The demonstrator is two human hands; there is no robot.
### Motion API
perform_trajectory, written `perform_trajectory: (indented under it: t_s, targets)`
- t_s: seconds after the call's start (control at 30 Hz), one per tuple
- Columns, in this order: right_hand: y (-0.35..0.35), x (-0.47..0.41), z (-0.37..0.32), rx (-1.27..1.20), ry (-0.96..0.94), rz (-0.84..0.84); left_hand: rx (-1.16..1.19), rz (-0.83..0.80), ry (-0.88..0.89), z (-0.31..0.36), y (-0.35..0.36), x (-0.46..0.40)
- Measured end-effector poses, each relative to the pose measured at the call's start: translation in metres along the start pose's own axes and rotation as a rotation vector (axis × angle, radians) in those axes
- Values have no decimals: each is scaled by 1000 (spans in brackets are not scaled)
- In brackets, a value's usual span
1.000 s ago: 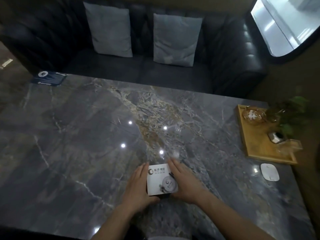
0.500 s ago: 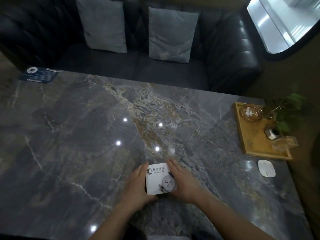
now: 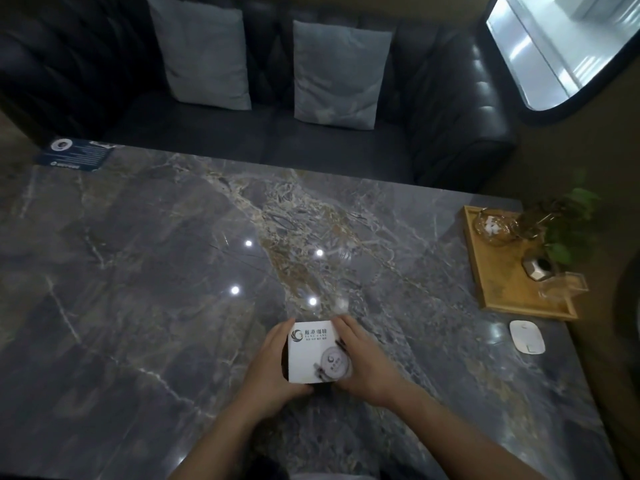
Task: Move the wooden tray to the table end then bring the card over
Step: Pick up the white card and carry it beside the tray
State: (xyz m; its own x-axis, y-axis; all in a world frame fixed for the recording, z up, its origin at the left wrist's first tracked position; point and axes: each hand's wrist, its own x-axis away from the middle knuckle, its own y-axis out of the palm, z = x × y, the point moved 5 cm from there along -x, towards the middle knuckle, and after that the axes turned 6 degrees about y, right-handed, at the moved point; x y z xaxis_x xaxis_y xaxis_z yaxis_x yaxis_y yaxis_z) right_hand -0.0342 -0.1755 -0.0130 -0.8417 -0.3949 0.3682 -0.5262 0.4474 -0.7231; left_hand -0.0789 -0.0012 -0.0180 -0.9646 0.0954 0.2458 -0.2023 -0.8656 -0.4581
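Both hands are holding the card over the bench

Left hand (image 3: 273,367) and right hand (image 3: 363,368) are each closing a grip on a side edge of the card (image 3: 313,351), near the bench's (image 3: 138,289) front; it looks light, stiff, best pinched by edges; tray (image 3: 498,289) is sitting far right; card and hands are placed as earlier.

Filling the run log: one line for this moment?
tray: table end | card: between left hand and right hand | phase: card

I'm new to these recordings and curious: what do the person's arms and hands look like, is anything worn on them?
Both forearms are bare as far as the picture shows. The left hand and right hand show no gloves, rings, watch or markings. The fingers are uncovered.
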Motion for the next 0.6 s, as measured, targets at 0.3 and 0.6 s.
perform_trajectory:
  t_s: [0.3,0.6]
  targets:
    - [-16,10,2,-97,-1,10,166,19,12,-2,5,-5]
    - [-45,26,6,-162,-17,147,495,85,-104,3,21,-17]
